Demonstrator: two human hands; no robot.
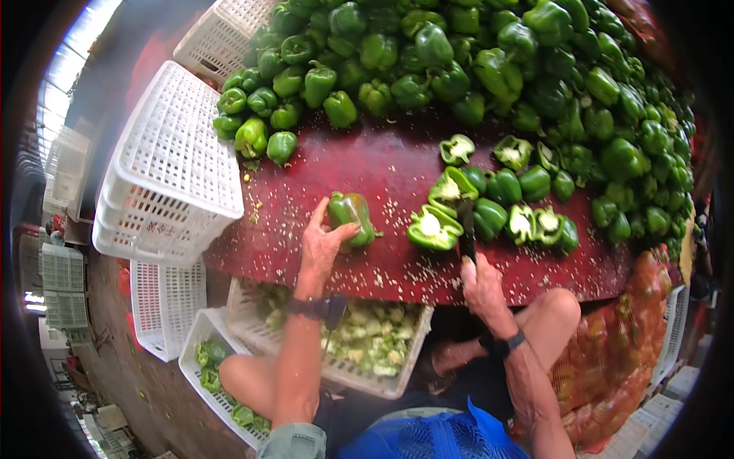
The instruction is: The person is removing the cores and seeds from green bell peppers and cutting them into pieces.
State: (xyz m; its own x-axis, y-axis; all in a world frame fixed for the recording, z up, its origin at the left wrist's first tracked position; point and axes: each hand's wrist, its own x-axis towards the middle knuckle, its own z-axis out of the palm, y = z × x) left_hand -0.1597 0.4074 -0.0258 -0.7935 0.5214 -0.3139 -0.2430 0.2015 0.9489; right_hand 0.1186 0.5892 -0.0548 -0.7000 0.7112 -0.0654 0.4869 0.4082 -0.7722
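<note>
My left hand (325, 238) holds a whole green bell pepper (350, 217) with a brownish patch, fingers and thumb around its left and lower sides. In my right hand (484, 287) is the handle of a dark-bladed knife (467, 226), its blade pointing away from me over the red tabletop (355, 160). Just left of the blade lie pepper halves (434, 228), cut side up, with pale seed cores. More halves (536, 224) lie to its right, some cut side down. White seeds are scattered across the red surface.
A large heap of whole green peppers (436, 51) covers the far and right sides. White perforated crates (172, 155) stand at left. Below the table edge, a crate (401, 378) holds pale cores; another (192, 367) holds pepper pieces. A mesh sack (608, 350) lies at right.
</note>
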